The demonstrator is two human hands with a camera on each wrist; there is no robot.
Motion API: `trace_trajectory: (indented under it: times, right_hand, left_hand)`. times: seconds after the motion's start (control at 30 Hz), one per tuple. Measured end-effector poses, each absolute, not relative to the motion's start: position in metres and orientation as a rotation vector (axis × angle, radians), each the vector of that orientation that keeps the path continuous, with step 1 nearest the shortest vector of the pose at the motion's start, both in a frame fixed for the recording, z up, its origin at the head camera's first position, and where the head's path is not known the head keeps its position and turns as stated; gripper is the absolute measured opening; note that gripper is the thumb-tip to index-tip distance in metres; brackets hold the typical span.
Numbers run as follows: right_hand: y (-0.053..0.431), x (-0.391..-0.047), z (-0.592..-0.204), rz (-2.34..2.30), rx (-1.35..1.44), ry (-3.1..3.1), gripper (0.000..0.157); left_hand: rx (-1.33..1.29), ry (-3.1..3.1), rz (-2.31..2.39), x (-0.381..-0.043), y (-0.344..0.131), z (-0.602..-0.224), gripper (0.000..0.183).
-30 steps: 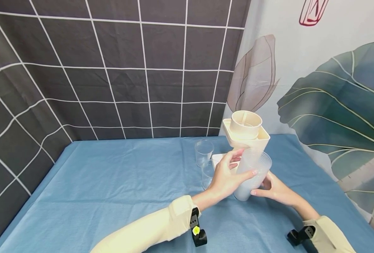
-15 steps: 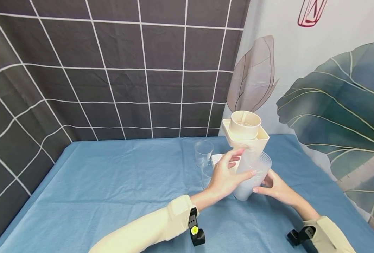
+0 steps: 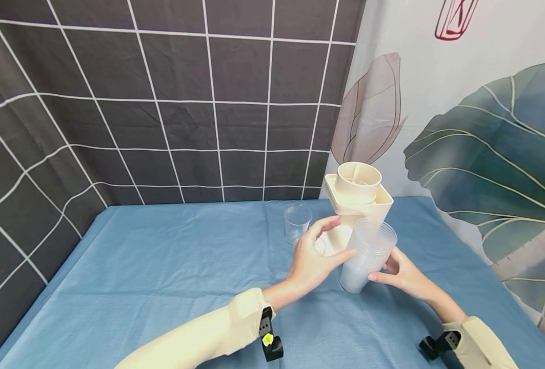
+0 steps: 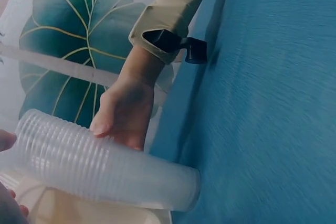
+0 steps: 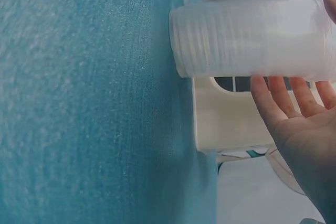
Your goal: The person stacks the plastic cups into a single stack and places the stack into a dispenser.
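Note:
A tall stack of clear plastic cups (image 3: 362,264) leans a little, its lower end at the blue cloth. My right hand (image 3: 403,274) holds the stack from the right, thumb on the near side; in the right wrist view its fingers (image 5: 286,100) lie along the stack. On the left, my left hand (image 3: 311,259) has its fingers spread, with the thumb tip close to the stack; contact cannot be told. Behind the stack stands a cream-coloured holder (image 3: 362,205) with a round ring on top. The left wrist view shows the ridged rims of the stack (image 4: 105,161).
A single clear cup (image 3: 297,225) stands left of the holder. Another clear cup is mostly hidden behind the left hand. Blue cloth (image 3: 170,261) covers the table, with a dark grid curtain (image 3: 235,123) behind it and a leaf-print curtain (image 3: 493,148) at the right.
My left hand has come away from the stack towards the left, its fingers opening and uncovering more of the holder's base. The right hand and the stack have stayed nearly still.

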State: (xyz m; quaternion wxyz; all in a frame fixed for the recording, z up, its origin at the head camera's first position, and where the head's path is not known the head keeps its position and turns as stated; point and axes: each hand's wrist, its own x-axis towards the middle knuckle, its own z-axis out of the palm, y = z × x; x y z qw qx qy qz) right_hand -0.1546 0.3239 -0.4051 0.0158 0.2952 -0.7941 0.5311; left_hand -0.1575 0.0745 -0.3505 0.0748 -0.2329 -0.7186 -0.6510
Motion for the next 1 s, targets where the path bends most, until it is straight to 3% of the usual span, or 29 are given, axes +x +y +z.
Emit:
trace_trajectory:
  times: [1.0]
  right_hand:
    - [0.325, -0.156, -0.402, 1.67, 0.853, -2.522, 0.084]
  left_hand:
    - [-0.472, -2.24, -1.914, -0.172, 0.041, -0.389, 0.082]
